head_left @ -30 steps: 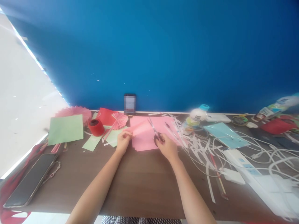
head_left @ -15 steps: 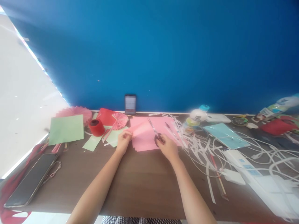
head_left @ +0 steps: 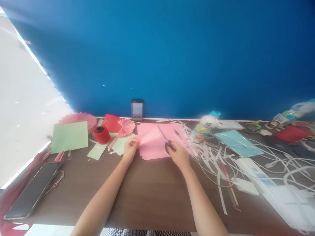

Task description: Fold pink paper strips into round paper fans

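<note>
Right at the near edge of the desk [head_left: 150, 193], just past a checked cloth [head_left: 147, 232], and on up between the forearms [head_left: 103, 200]: brown wood, with room all the way to the pink paper [head_left: 152, 146]. Much tighter to the right, among power strip [head_left: 254, 173] and white strips [head_left: 208, 154]; bounded at left by a phone [head_left: 33, 191]. Over to the fingers: pinched together on the left hand [head_left: 130, 150], gripping the pink paper at its left edge. Curled round the scissors [head_left: 162, 134] on the right hand [head_left: 180, 155], aiming them up and leftward above the pink paper, near a pen [head_left: 180, 137]. Slanting inward, both forearms, low over the wood, hands apart. Beyond the left hand: red spool [head_left: 102, 135], then pink fan [head_left: 126, 127]. Farthest back, an upright screen [head_left: 137, 109] against blue wall [head_left: 157, 59].
</note>
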Motion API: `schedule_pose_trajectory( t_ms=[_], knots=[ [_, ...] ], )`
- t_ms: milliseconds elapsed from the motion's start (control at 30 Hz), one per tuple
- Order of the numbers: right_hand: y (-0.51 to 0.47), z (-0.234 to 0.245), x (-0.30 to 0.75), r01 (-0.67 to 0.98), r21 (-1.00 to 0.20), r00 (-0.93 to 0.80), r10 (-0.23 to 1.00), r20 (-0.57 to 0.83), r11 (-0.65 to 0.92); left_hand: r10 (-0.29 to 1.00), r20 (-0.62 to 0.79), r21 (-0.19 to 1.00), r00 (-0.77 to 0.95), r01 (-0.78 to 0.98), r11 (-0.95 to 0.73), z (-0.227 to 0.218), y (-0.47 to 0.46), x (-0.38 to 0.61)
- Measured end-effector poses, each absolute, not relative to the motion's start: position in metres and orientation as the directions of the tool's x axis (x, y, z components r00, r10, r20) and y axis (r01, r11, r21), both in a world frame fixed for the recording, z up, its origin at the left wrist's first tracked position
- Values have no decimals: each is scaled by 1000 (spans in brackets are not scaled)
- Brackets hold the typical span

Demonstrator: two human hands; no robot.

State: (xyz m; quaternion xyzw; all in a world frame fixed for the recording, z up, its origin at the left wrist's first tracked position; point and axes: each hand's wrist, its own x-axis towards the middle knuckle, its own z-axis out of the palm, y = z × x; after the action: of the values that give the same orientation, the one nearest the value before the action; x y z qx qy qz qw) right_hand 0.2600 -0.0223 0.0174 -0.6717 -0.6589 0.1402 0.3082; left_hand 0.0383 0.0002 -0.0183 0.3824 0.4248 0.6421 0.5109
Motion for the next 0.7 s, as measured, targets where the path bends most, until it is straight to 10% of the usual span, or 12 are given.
schedule_pose_trajectory(
  t_ms=[167,467,700],
  knots=[
    [-17,13,269,766,-635,313,921,230,-101,979,86,959,-184,-251,-131,-16,-1,38],
    [-18,14,271,919,-272,371,863,343,-286,957,245,967,-154,-29,-252,-17,-2,37],
    [-13,6,298,847,-422,454,852,261,-323,951,292,955,-99,83,-284,-15,-6,38]
  ],
)
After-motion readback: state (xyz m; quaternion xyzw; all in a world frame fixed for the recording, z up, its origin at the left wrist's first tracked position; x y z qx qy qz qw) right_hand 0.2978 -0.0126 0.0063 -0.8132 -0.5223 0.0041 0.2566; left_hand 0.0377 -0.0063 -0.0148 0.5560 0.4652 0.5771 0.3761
